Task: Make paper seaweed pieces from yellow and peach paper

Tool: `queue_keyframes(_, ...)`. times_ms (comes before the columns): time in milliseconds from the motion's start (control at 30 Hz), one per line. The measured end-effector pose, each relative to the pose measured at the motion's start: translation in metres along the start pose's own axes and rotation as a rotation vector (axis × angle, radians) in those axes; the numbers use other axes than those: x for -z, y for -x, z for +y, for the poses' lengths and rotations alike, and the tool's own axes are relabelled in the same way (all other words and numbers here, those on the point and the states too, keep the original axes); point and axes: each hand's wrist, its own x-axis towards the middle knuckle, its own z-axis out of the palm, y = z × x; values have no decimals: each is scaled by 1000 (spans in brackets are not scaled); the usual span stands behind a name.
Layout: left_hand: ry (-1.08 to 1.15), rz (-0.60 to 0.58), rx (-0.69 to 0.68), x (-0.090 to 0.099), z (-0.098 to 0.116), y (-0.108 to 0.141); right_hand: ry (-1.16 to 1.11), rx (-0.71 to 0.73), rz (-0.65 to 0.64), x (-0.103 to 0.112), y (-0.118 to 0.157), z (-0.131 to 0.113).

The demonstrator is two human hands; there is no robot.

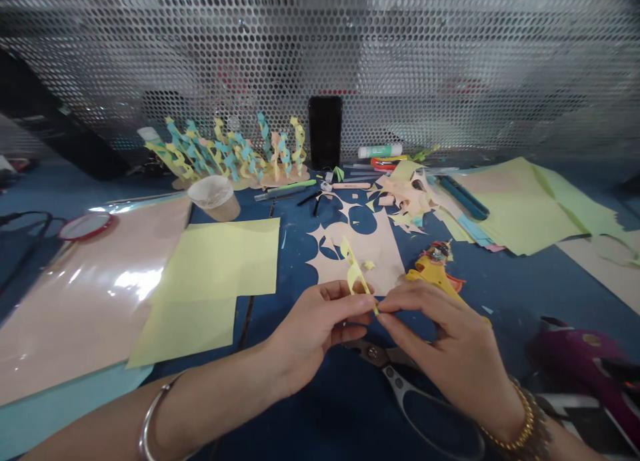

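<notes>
Two hands, one strip: left hand and right hand are meeting at the lower end of a yellow paper strip.
Strip axis: running up and slightly left from the fingers, the curled far end showing against a cut-out pink sheet.
Left fingers: pinching the strip just above its lower end.
Right fingers: pinching the lower tip, sitting nearer to it.
Scissors: lying on the bench beneath the hands, partly hidden.
Yellow ornament: lying just beyond the right hand.
Obstruction: nothing is visibly blocking the strip.
</notes>
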Motion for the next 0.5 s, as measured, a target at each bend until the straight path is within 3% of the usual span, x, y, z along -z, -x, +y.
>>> queue_keyframes(267,-14,2,3,0,-2,1,55,20,40,-1,0,-6)
queue_keyframes(500,23,28,35,1,-1,-3,-113,-90,-132,4,-2,1)
